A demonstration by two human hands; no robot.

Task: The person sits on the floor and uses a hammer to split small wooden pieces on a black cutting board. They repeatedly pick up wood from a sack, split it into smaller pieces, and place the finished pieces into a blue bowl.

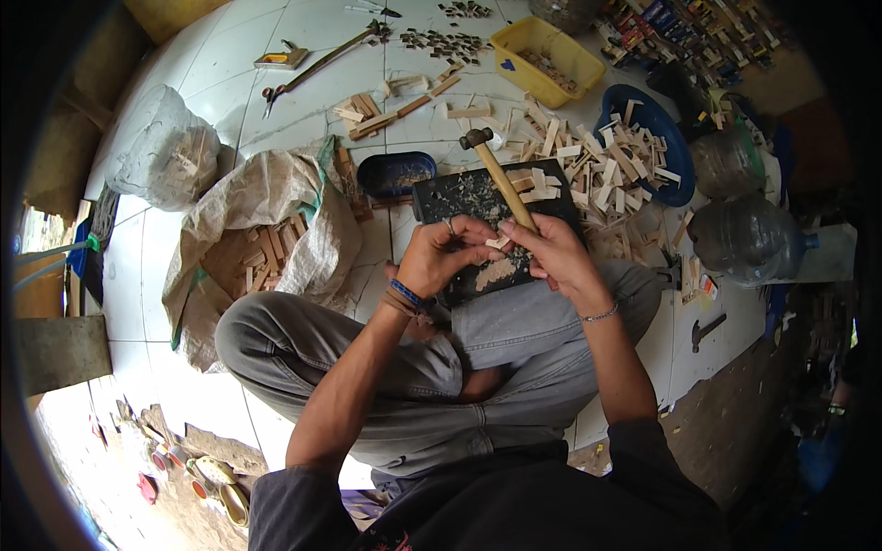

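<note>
My left hand (pixel 443 253) has its fingers closed on a small pale wooden piece (pixel 497 243). My right hand (pixel 557 255) meets it from the other side, thumb and fingertips touching or nearly touching the same piece. A hammer (pixel 503 182) with a wooden handle slants up and left out of my right hand, its dark head pointing away from me; the handle's end is hidden by the hand. Under both hands lies a dark work block (pixel 441 197) strewn with wood shavings, with a few pale wooden pieces (pixel 537 186) near its far right corner.
Beyond the block, cut wooden pieces (pixel 606 165) spill from a blue basin (pixel 680 188). A woven sack (pixel 243 197) with wood stands left, near a blue tray (pixel 377 172). Farther off are a yellow tub (pixel 505 69), scissors (pixel 269 98) and small dark pieces (pixel 446 44). Another hammer (pixel 706 332) lies right.
</note>
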